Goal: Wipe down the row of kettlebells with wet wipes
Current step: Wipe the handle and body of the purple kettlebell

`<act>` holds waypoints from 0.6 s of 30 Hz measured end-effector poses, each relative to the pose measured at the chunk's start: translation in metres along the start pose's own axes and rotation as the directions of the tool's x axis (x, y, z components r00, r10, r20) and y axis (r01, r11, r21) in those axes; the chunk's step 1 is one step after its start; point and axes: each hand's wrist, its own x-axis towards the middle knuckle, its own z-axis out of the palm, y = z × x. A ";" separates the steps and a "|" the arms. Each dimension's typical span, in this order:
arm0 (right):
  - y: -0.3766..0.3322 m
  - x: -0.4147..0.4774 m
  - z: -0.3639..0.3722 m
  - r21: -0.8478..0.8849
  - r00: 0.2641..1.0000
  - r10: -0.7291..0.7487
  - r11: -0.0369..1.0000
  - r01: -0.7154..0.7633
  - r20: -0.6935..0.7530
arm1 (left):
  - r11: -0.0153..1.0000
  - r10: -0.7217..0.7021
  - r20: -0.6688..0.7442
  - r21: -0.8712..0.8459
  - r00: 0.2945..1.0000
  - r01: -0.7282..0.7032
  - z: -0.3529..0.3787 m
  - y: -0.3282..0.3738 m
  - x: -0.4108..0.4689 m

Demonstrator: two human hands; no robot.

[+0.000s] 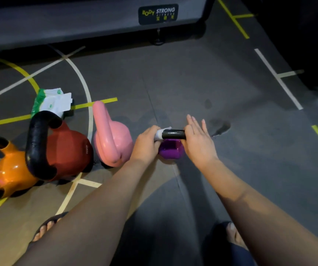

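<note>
Four kettlebells (114, 143): row on the floor (192, 83), purple kettlebell (170, 151) at right end.
Left hand (146, 143): fingers curl a wet wipe (159, 133) round its black handle (173, 134), to rub.
Right hand (198, 140): fingers straight, flat against handle; I judge it steadies.

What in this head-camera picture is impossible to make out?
- Head view: small purple kettlebell, sides covered by the left hand and right hand.
- Head view: glossy orange kettlebell, cut off by the left edge.
- Head view: white-and-green wet wipes pack, lower part behind the black handle of the big red kettlebell.
- Head view: its weight print, too small to read.
</note>
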 end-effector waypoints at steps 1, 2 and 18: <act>0.000 0.001 0.000 -0.016 1.000 -0.012 1.000 0.012 -0.009 | 0.998 -0.029 -0.018 -0.060 0.999 0.028 0.002 -0.002 0.001; 0.000 0.002 0.001 -0.029 1.000 -0.016 0.999 0.016 -0.013 | 0.992 -0.059 -0.037 -0.115 0.998 0.054 0.003 -0.002 0.000; -0.005 -0.009 -0.002 0.013 0.993 0.118 0.993 -0.118 0.031 | 0.996 0.086 -0.196 -0.020 0.977 -0.092 0.039 0.012 -0.011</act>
